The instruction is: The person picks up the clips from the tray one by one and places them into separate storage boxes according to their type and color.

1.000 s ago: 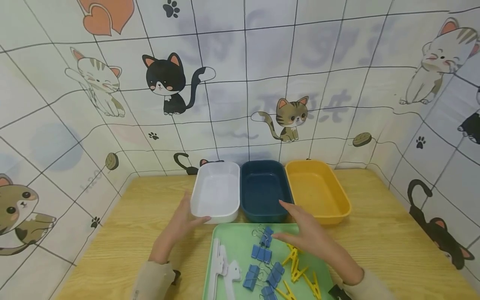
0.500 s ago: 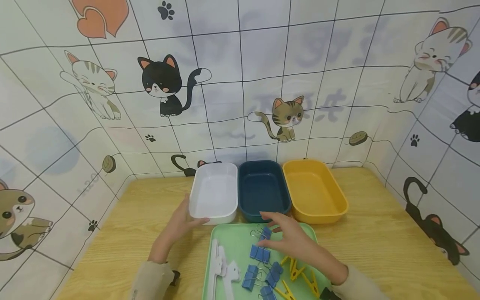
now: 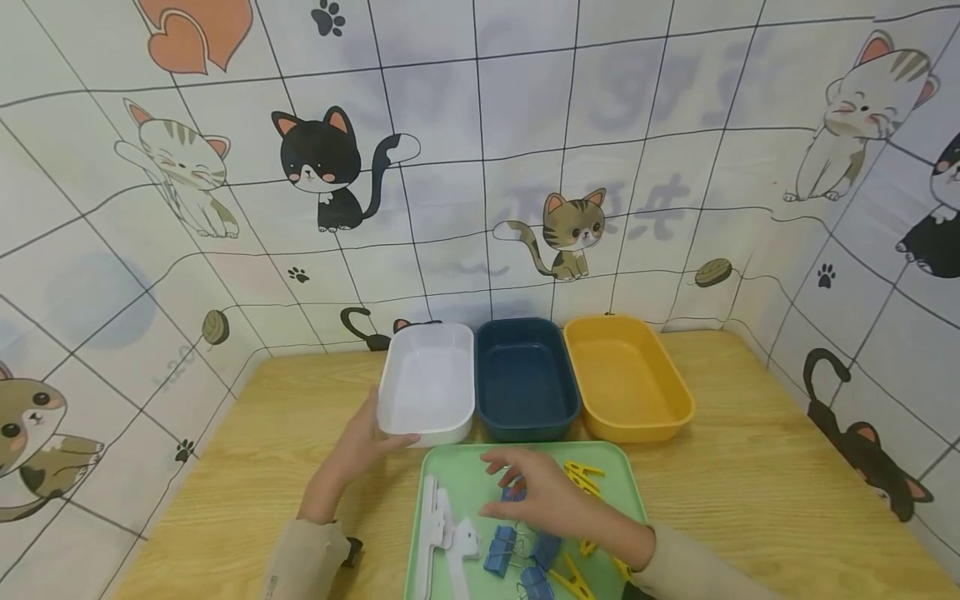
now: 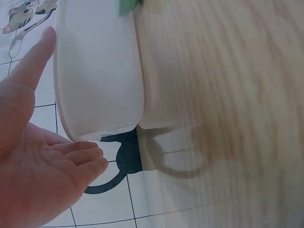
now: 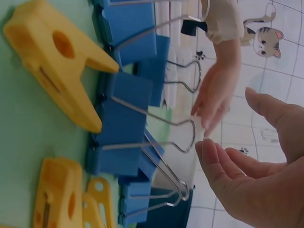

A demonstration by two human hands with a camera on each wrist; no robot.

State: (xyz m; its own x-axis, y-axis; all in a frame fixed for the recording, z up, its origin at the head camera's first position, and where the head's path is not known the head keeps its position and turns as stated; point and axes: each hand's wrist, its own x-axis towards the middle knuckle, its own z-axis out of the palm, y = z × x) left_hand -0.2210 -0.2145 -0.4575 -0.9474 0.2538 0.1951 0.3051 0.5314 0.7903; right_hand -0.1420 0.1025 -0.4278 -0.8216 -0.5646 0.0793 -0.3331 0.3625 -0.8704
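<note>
My left hand rests at the left front corner of the white bin, thumb along its front edge and fingers along its side. In the left wrist view, the fingers lie relaxed beside the bin wall. My right hand hovers over the green tray, thumb and fingers spread apart with nothing between them. Several blue binder clips lie below it, some partly hidden by the hand. The right wrist view shows a blue binder clip with wire handles close to the fingertips.
Yellow clothespins lie at the tray's right side, and long white clips at its left. Behind the tray, a dark blue bin and a yellow bin stand beside the white one. A cat-patterned wall covering closes the back.
My right hand has moved left and toward me, from beside the dark blue bin to over the binder clips. My left hand has stayed at the white bin.
</note>
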